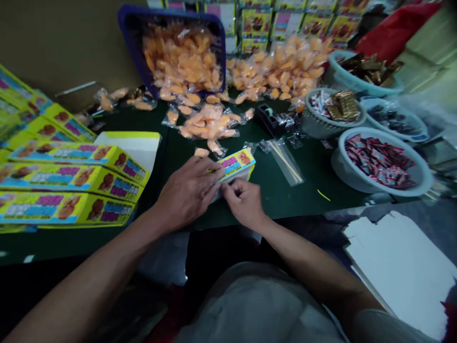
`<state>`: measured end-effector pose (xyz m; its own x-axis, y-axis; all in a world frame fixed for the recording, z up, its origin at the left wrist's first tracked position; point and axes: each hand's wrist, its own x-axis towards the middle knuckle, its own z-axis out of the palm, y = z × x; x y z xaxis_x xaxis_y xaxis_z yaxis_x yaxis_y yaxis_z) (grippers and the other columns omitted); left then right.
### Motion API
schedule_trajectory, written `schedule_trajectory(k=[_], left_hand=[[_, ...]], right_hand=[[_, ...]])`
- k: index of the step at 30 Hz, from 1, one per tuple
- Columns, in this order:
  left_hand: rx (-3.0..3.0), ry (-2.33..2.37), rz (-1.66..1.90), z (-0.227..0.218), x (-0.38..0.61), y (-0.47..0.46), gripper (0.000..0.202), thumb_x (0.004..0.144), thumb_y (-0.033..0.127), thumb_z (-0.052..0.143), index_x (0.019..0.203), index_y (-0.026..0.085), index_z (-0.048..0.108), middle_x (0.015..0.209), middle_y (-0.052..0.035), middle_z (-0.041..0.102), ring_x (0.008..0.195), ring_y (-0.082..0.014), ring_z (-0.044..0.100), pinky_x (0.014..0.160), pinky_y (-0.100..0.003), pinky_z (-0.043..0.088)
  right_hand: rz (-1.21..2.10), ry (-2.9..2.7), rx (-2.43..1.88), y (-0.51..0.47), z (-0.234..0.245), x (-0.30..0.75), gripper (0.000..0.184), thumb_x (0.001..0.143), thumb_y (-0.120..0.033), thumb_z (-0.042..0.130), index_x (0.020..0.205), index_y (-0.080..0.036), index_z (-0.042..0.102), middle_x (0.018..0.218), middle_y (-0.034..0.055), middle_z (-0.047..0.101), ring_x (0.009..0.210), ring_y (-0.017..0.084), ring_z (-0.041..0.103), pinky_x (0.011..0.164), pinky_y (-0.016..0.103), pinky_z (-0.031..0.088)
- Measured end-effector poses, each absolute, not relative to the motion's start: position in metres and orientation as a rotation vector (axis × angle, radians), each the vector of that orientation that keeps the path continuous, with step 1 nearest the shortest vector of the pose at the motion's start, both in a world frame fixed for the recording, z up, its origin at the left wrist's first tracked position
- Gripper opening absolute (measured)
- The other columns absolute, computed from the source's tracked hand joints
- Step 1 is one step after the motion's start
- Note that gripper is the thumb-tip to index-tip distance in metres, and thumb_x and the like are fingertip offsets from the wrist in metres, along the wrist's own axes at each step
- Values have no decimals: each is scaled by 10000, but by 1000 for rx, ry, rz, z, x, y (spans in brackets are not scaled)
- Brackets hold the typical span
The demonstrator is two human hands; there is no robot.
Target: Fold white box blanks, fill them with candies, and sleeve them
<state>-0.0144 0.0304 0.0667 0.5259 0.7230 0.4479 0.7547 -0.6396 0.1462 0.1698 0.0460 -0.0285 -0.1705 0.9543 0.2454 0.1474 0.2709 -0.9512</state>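
The small printed box, yellow with pink and blue panels, lies just above the middle of the frame on the dark green table, tilted with its far end up and to the right. The left hand covers its near end from the left, palm down, fingers curled over the top face and gripping it. The right hand sits just below the box with fingers bent in and thumb and fingertips pinched together on the near edge; which flap or part they pinch is hidden. The two hands touch each other at the box. At the left of the frame long yellow boxes with the same print are stacked in stepped rows, and a flat white sheet lies just beside them. Above the hands, loose orange packets spill across the table from a tipped blue crate at the upper middle. To the right of the box lies a clear sleeve of thin sticks, and beyond it a pale bowl of red-wrapped sweets; a white cardboard blank fills the lower right
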Motion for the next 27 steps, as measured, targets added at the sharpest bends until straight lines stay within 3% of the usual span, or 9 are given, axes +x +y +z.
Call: schedule_trajectory(k=[5, 8, 11, 14, 16, 20, 23, 25, 27], left_hand=[[-2690, -1292, -773, 65, -15, 30, 412, 1000, 185, 645, 1409, 225, 613, 1316, -107, 686, 1142, -270, 651, 970, -450, 588], [-2676, -1377, -695, 70, -14, 24, 544, 1003, 215, 655, 1528, 279, 526, 1408, -105, 655, 1227, -278, 647, 1022, -470, 585], [-2590, -1548, -586, 77, -14, 12, 767, 986, 344, 702, 1669, 322, 352, 1598, -124, 525, 1392, -332, 571, 1120, -549, 540], [-2379, -1780, -781, 77, -16, -6, 943, 934, 472, 770, 1710, 324, 255, 1690, -137, 406, 1504, -371, 469, 1200, -600, 478], [-2215, -1952, -997, 70, -15, -19, 977, 930, 514, 770, 1716, 320, 224, 1697, -149, 383, 1478, -362, 499, 1186, -595, 494], [-2101, -2141, -1158, 46, -4, -38, 722, 1058, 471, 586, 1699, 321, 289, 1704, -142, 374, 1534, -319, 441, 1267, -598, 392], [-2059, -2213, -1166, 31, 5, -38, 475, 1113, 412, 467, 1571, 307, 539, 1645, -121, 438, 1547, -277, 425, 1286, -544, 374], [-2029, -2227, -1200, 28, 7, -33, 445, 1117, 403, 461, 1523, 286, 597, 1588, -128, 486, 1500, -257, 478, 1262, -512, 410], [-2034, -2218, -1232, 30, 8, -32, 445, 1113, 398, 474, 1522, 278, 599, 1552, -130, 513, 1471, -246, 502, 1250, -495, 426]], right_hand=[[1046, -1556, -1137, 38, -44, 177, 487, 904, -464, 770, 579, -187, 535, 539, -55, 519, 508, 70, 399, 537, 251, 274], [1005, -1555, -1153, 30, -39, 201, 402, 902, -400, 770, 629, -188, 564, 564, -57, 547, 525, 74, 439, 559, 246, 306], [958, -1497, -1134, 30, -31, 231, 364, 960, -401, 711, 692, -196, 576, 598, -51, 535, 573, 91, 477, 604, 249, 365], [911, -1454, -1100, 49, -21, 250, 270, 991, -451, 681, 900, -196, 691, 752, -12, 629, 667, 123, 547, 660, 263, 437], [898, -1446, -1080, 67, -14, 252, 338, 993, -510, 671, 1098, -194, 727, 914, 31, 692, 755, 150, 600, 718, 284, 488], [872, -1538, -1065, 99, 0, 235, 508, 1003, -612, 611, 1267, -194, 725, 1089, 88, 722, 833, 193, 630, 823, 349, 514], [834, -1648, -1047, 112, 2, 218, 463, 1056, -573, 506, 1079, -201, 780, 1046, 103, 744, 942, 246, 650, 910, 398, 497], [808, -1681, -1047, 117, 0, 209, 460, 1066, -535, 479, 975, -205, 786, 1000, 107, 746, 995, 272, 651, 943, 419, 490], [830, -1686, -1043, 120, -1, 207, 433, 1055, -519, 495, 1036, -200, 788, 1045, 115, 749, 1033, 284, 659, 968, 436, 495]])
